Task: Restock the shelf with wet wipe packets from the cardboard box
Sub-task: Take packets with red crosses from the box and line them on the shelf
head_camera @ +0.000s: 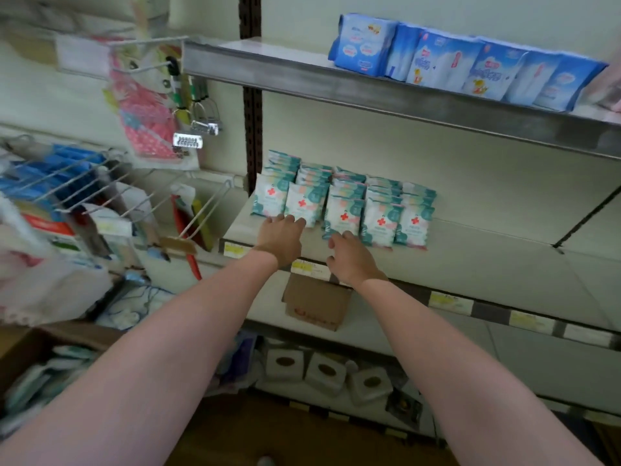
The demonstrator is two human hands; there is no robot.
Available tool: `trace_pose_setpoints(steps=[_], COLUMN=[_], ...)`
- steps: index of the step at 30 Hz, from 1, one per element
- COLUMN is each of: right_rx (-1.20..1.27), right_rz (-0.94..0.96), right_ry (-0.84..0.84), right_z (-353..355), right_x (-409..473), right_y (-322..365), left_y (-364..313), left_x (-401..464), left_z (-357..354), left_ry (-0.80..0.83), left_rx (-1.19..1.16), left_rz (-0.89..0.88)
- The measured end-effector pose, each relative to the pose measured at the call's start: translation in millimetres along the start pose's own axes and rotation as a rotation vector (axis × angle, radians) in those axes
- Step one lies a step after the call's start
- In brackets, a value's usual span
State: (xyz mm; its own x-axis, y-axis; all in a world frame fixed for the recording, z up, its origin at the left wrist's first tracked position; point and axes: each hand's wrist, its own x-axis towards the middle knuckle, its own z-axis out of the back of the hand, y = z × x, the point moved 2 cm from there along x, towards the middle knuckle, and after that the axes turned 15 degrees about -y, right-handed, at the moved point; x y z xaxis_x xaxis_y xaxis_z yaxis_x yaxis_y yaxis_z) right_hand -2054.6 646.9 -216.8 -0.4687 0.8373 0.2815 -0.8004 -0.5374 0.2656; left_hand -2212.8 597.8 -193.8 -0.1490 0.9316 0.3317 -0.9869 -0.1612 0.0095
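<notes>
Shelf (470,264), mid tier — wet wipe packets (342,203) in approx. five rows, front to back, standing and leaning backward, at the left end; rest of the tier to the right is bare.

Hands: left hand (280,238) with fingers spread, tips touching the lower edge of the second-row front packet (304,205); right hand (351,257) loosely curled, fingertips at or just beside the foot of the third-row front packet (344,215). Neither grips anything; hands sit apart, side by side.

Step (judged): squaring up the front faces. To do well — push low on the packet, evenly, so it slides back without toppling; keep fronts level w/ the neighbours; leave the price strip (311,268) uncovered.

Containers:
- Cardboard box (23,351), lower left, open — more pale packets inside, count unclear, blurred.
- Small brown carton (316,306) on the tier below, contents not visible.
- Upper tier: blue packs (447,62) in a row.
- Bottom tier: white tissue-type packs (326,371).
- Wire rack (84,176), left: misc. goods, blurred.
</notes>
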Motion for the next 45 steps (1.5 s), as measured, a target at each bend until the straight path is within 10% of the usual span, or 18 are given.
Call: trace_pose_setpoints(steps=[29,45], right_rx=[0.006,-0.067], right_rz=[0.321,0.534], right_ry=[0.587,0.840], right_z=[-225.8,-324.6], right_x=[-213.3,-218.8], right_y=[338.9,419.7], left_y=[261.5,340.7], left_x=[-423.4,-491.9], left_z=[-35.7,-101.3], left_ry=[0.413,0.573], left_rx=[-0.088,-0.202], left_rz=[0.689,0.934])
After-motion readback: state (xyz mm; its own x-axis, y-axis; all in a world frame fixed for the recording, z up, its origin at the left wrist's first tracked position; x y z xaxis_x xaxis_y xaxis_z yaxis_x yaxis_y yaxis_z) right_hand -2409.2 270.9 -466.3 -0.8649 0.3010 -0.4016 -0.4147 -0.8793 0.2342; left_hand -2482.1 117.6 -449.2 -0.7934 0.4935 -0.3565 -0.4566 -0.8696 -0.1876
